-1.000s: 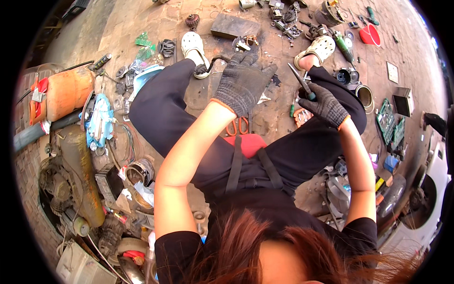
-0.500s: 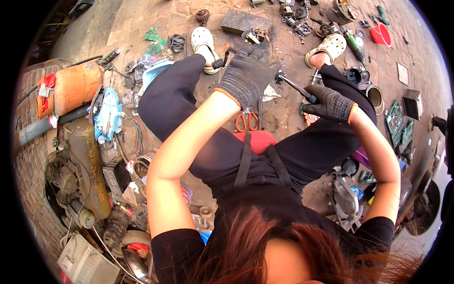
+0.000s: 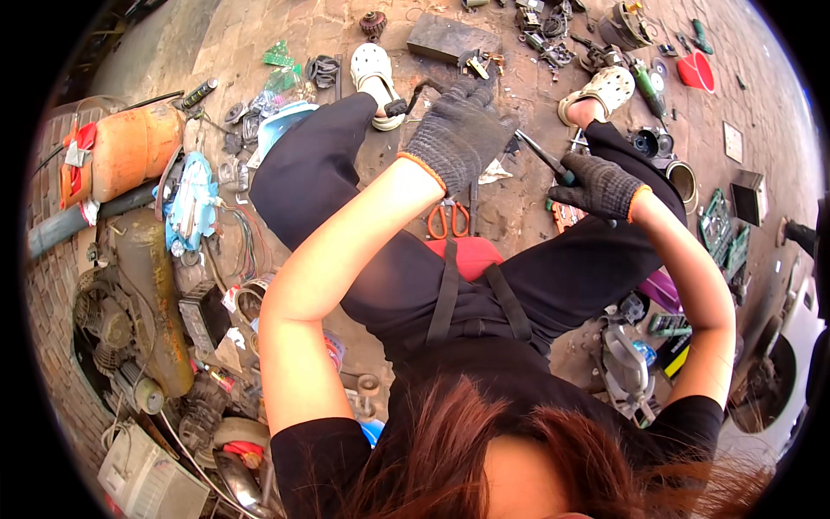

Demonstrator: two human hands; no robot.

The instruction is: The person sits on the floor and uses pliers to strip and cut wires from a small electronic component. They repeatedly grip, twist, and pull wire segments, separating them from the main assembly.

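Note:
My left hand [image 3: 458, 134], in a dark knit glove with an orange cuff, is closed with its fingers curled away from view. A bent black piece [image 3: 421, 93] sticks out beside its knuckles; whatever lies inside the grip is hidden. My right hand [image 3: 605, 186], gloved the same way, is wrapped round a long tapered metal tool [image 3: 546, 160] with a teal handle. The tool's tip points up and left, close beside my left hand. Beyond my left fingers, a small part with brass-coloured pieces [image 3: 475, 66] rests against a dark metal block [image 3: 451, 39].
Orange-handled scissors [image 3: 448, 220] lie between my legs near a red seat [image 3: 467, 258]. At right are a green angle grinder [image 3: 647, 89], a red bowl [image 3: 695, 72] and an open green tool case [image 3: 716, 223]. An orange gas cylinder [image 3: 138, 151] and scrap motors crowd the left.
My left hand has shifted slightly right and down. The tool in my right hand has moved a little; a dark bit seen at its tip earlier no longer shows there.

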